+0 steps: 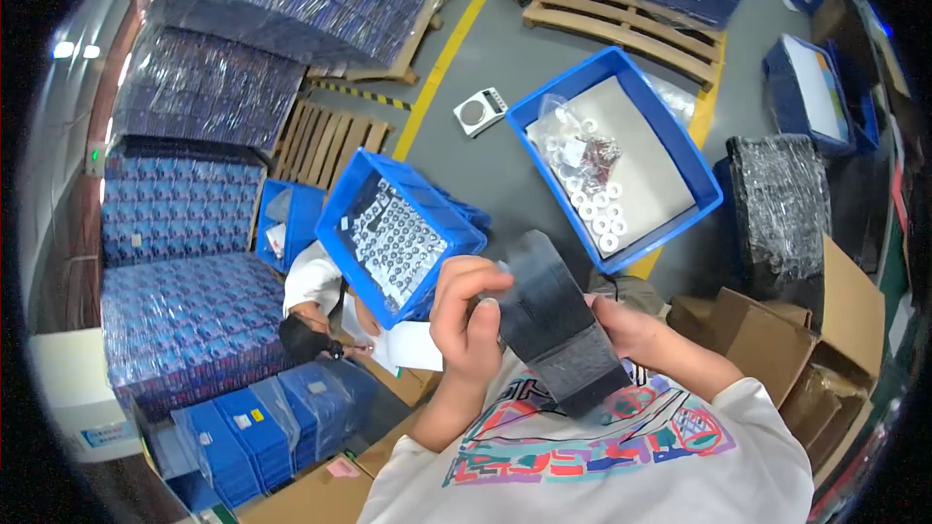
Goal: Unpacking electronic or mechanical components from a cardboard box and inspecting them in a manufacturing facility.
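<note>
Along the left side of the room, I see tall stacks of printed boxes [180, 209] in blue and purple, the upper ones shining with clear film. Below them stand several blue bundles [262, 432], partly covered by transparent plastic. A little to the right, a co-worker in a white sleeve [316, 277] bends over white paper [413, 347]. Just behind this person is a tilted blue bin [351, 277], where many small white and dark pieces [398, 243] lie close together.

Near the middle, the left hand [468, 320] is raised with its fingers curled and its thumb pointing up. It is at the left edge of a dark box [553, 315]; because of blur, I cannot tell if it grips this edge. The dark box is tilted in front of the person's printed white shirt [602, 437]. Behind, on the grey floor, lies a small white scale [481, 112]. The right hand [626, 328] holds the right side of the dark box.

Beyond it, a larger blue bin [670, 126] contains white rings [609, 223] and a clear bag [563, 126]. Farther right are open brown cartons [757, 335] and a film-wrapped dark stack [782, 204].
</note>
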The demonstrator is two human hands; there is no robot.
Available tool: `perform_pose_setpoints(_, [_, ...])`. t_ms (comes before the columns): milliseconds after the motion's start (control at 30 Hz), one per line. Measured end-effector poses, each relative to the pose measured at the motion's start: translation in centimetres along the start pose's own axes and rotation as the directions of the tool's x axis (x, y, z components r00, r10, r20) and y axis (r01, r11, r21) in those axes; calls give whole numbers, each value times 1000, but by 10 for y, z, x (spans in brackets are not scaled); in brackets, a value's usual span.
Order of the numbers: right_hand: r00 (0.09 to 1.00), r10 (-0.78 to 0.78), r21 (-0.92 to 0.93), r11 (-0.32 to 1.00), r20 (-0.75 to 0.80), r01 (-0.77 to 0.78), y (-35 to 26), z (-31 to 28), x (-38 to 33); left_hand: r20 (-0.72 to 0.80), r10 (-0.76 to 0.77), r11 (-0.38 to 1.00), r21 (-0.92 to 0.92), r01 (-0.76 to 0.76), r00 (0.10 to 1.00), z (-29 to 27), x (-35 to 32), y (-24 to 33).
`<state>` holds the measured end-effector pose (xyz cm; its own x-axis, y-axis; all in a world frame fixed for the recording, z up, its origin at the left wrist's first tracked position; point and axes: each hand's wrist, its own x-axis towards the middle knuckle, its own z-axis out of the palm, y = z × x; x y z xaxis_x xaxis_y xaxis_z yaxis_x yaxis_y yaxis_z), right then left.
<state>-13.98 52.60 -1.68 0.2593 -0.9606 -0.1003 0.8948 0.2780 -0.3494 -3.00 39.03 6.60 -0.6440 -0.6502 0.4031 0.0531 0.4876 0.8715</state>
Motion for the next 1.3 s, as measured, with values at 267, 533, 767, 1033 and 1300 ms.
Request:
perform_pose_setpoints(267, [986, -151, -6, 989, -66, 151, 4, -10, -18, 91, 66, 989, -137, -53, 994, 31, 17, -3])
perform_pose_setpoints(533, [943, -324, -93, 944, -74, 317, -3, 1, -23, 255, 139, 969, -236, -77, 957, 46, 43, -1])
perform_pose_setpoints(767, [868, -461, -126, 887, -184, 445, -1, 14, -6, 374, 306, 920, -354, -170, 876, 43, 72, -12])
perform_pose_setpoints(1033, [787, -613, -95, 790, -75, 606, 13, 14, 9, 454, 436, 865, -450, -223, 777, 40, 93, -22])
perform_pose_setpoints(1300, [680, -714, -77, 697, -169, 713, 34, 16, 14, 496, 492, 818, -546, -183, 715, 50, 97, -23])
